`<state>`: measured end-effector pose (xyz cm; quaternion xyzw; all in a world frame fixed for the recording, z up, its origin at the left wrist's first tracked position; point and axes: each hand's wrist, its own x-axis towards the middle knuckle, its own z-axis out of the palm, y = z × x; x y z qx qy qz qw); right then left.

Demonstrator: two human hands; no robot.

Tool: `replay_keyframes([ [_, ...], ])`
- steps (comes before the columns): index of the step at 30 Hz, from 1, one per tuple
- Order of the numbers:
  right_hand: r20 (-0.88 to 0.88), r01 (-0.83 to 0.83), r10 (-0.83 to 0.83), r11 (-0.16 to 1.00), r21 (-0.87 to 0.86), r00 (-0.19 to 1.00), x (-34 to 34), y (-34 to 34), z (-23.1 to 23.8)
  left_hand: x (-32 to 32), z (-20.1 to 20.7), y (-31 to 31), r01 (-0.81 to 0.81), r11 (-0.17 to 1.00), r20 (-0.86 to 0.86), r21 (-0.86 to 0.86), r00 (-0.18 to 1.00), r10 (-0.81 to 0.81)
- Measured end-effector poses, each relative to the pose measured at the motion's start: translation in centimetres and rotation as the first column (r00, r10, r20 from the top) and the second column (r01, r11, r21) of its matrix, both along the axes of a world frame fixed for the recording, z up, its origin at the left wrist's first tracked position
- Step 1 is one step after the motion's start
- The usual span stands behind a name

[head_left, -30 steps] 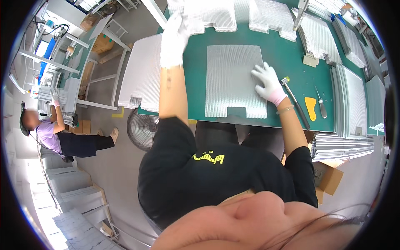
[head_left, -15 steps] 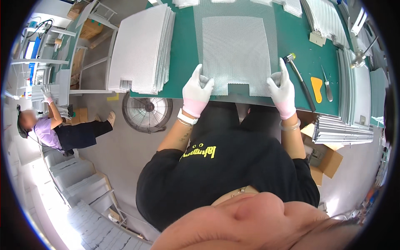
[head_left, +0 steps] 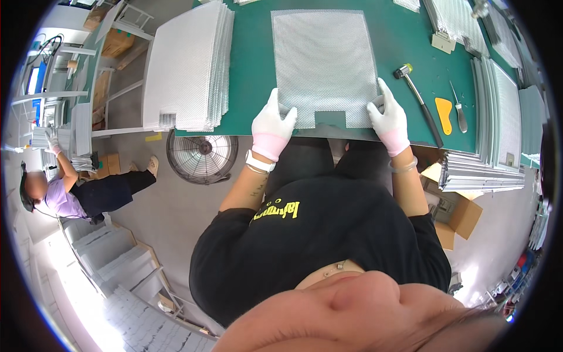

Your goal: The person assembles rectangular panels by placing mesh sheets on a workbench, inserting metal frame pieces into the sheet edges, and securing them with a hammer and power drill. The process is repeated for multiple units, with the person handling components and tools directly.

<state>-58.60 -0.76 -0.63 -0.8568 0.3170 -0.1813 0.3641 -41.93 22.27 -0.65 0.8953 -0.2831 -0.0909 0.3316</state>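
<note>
A silvery mesh sheet [head_left: 325, 64] with a rectangular notch in its near edge lies flat on the green-topped table [head_left: 249, 70]. At its near left corner is my left hand [head_left: 274, 124], in a white glove with a pink cuff. The index finger stretches along the side edge and the thumb stands apart near the corner. My right hand [head_left: 388, 120], gloved alike, is at the near right corner, index finger pointing up along that edge and thumb turned inward. Both hands are open. Their lower fingers are partly hidden, and whether more layers lie under the sheet I cannot tell.
Left stands a tall stack of notched mesh sheets [head_left: 186, 64]. A hammer [head_left: 419, 100], a yellow scraper [head_left: 444, 114] and a screwdriver-like tool [head_left: 459, 111] lie right. Framed panels [head_left: 504, 117] stand beyond. A floor fan [head_left: 202, 157] is below; a co-worker [head_left: 70, 190] is far left.
A wider see-through mesh layer, which reached past the sheet's sides and far edge, no longer shows separately; one even outline remains. My hands have come slightly closer together beside it.
</note>
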Motion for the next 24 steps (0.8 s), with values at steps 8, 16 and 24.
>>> replay_keyframes([
  [8,-0.086,-0.044,0.042,0.999,-0.022,0.995,-0.1,-0.1,0.2,0.2,-1.0,0.2,0.002,0.998,0.173,0.066,0.985,-0.013],
  [16,-0.134,-0.083,0.081,0.996,-0.009,0.988,-0.1,-0.7,0.0,0.4,-0.3,-0.1,-0.015,0.992,0.051,0.129,0.999,0.009],
  [24,-0.14,-0.148,0.135,0.985,-0.086,0.981,0.0,-1.4,-0.4,0.5,0.2,-0.2,-0.034,0.966,0.014,0.254,0.999,0.031],
])
